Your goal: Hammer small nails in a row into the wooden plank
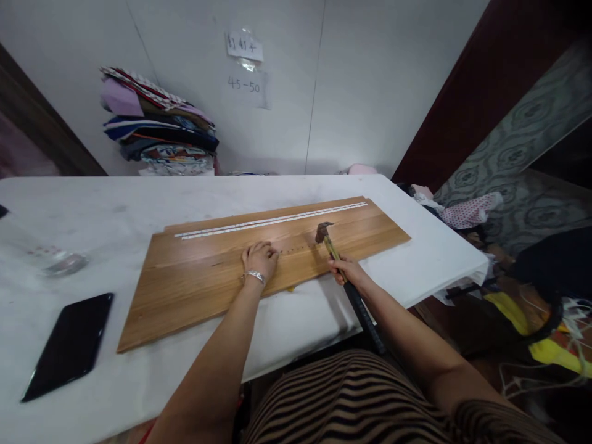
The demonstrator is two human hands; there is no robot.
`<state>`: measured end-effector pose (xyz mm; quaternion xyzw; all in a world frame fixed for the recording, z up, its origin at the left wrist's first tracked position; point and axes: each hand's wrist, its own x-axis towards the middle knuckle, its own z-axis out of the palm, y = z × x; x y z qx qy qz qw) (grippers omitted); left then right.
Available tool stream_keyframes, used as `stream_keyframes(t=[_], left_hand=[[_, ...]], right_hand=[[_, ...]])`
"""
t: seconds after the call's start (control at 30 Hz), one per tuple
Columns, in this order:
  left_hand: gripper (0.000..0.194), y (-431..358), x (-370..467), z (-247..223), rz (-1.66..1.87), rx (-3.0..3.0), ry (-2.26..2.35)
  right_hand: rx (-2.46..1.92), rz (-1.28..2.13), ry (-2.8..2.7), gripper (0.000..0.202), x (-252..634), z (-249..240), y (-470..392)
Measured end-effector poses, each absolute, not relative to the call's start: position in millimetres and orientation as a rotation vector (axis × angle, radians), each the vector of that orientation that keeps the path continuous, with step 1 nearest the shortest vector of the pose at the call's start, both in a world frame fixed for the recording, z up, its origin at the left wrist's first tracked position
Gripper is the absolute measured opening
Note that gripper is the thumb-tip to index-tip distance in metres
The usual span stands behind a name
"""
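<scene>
A brown wooden board (185, 296) lies flat on the white table, with a second board's edge showing behind it. Along the board's middle runs a row of small dark nails (298, 249). At the left end of that row my left hand (260, 259), with a silver bracelet at the wrist, rests on the wood, fingers bent and closed together; whatever they pinch is too small or hidden to name. My right hand (345, 270) grips a claw hammer (327, 237) partway up its handle. The hammer's head is over the board, to the right of my left hand.
Two white measuring strips (272, 221) lie lengthwise on the board. A black tablet (69, 345) and a clear plastic packet (66, 264) are on the white table (152, 394) at left. Folded fabrics (161, 123) are stacked by the wall. Cloth and cords clutter the floor at right.
</scene>
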<state>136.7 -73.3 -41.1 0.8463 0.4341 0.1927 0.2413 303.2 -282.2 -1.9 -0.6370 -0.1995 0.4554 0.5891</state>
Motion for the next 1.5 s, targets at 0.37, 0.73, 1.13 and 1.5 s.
stream_keyframes(t=[0.37, 0.73, 1.13, 1.5], left_hand=[[0.016, -74.8, 136.3, -39.6, 0.515, 2.326, 1.202], [0.016, -72.3, 135.6, -43.6, 0.547, 2.315, 1.182], [0.016, -72.0, 135.8, -42.8, 0.546, 2.317, 1.187], [0.016, -72.2, 135.5, -41.7, 0.54, 2.317, 1.2]], right_hand=[[-1.472, 1.063, -0.461, 0.04, 302.9, -3.2, -282.0], [-1.45, 1.077, -0.46, 0.04, 302.9, -5.1, -282.8], [-1.455, 1.062, -0.455, 0.039, 302.3, -6.9, -283.3], [-1.457, 1.065, -0.464, 0.038, 303.8, -6.5, -282.9]])
